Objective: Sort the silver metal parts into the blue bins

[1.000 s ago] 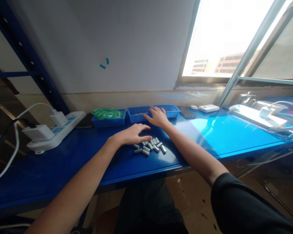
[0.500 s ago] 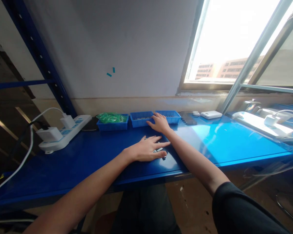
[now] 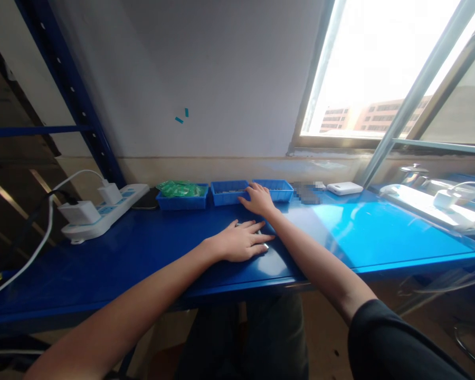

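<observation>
Small silvery metal pieces [image 3: 266, 246] | newly covered, within reach: left hand [image 3: 239, 243] atop, fingers spread | right hand [image 3: 260, 200] loosely open at 2 blue plastic bins [image 3: 227, 199] | holds unclear

Bench [image 3: 134, 253] is deep blue, bins [image 3: 228, 199] lighter blue, packets [image 3: 180, 189] green, tape strips [image 3: 179, 120] teal, power strip [image 3: 108, 214] white, sleeve [image 3: 391, 332] black.

Bench [image 3: 142, 253] before the wall [image 3: 229, 79]

From left to right stand a power strip [image 3: 116, 210], the left bin [image 3: 182, 203] with packets [image 3: 180, 188] in it, the middle bin [image 3: 225, 199] and the right bin [image 3: 282, 195]. The right hand [image 3: 260, 200] is where the last two bins adjoin. Nearer and slightly to the left, the left hand [image 3: 241, 244] lies over small pieces [image 3: 266, 246].
</observation>
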